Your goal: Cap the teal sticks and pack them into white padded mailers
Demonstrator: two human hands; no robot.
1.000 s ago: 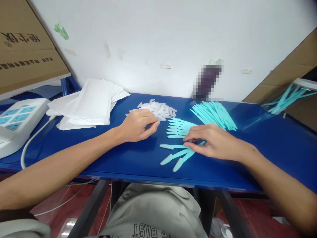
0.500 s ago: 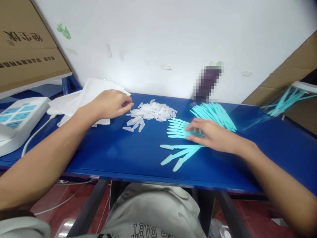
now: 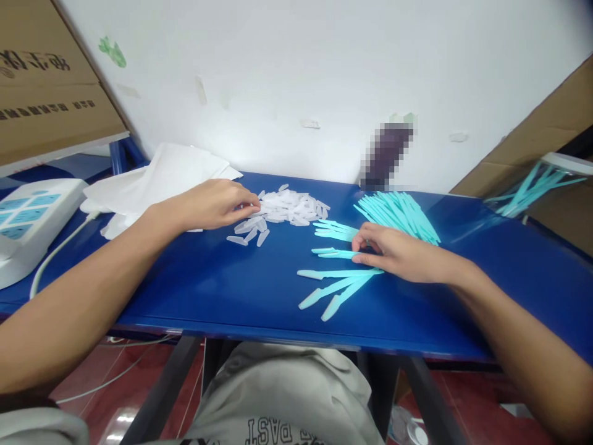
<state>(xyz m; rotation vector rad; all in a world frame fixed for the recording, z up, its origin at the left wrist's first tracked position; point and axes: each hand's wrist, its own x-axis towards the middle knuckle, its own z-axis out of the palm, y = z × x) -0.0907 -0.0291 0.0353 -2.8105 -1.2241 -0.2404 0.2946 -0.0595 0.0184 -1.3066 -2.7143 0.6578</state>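
At the left edge of a heap of small translucent blade caps (image 3: pixel 290 205), my left hand (image 3: pixel 227 203) has its thumb and fingers drawn together. Its fingertips meet the caps; whether one is between them is hidden. My right hand (image 3: pixel 386 248) pinches the handles of a couple of turquoise eyebrow razors (image 3: pixel 337 253), whose blade ends point left. Behind its fingers lie several more razors (image 3: pixel 334 229) in a fan. Nearer me, three razors (image 3: pixel 340 288) are spread on the blue table (image 3: pixel 222 284). A thick pile of turquoise razors (image 3: pixel 401 213) sits beyond my right hand.
White sheets (image 3: pixel 162 176) lie behind my left forearm. A white power strip (image 3: pixel 39 213) with a cable stands at far left, below a cardboard box (image 3: pixel 55 93). At right, a clear container (image 3: pixel 532 191) holds more turquoise sticks. A white wall (image 3: pixel 278 74) bounds the back.
My left hand has moved right and down to the caps, its fingers closing. My right hand has closed its fingers and separated a couple of razors from the row toward me.
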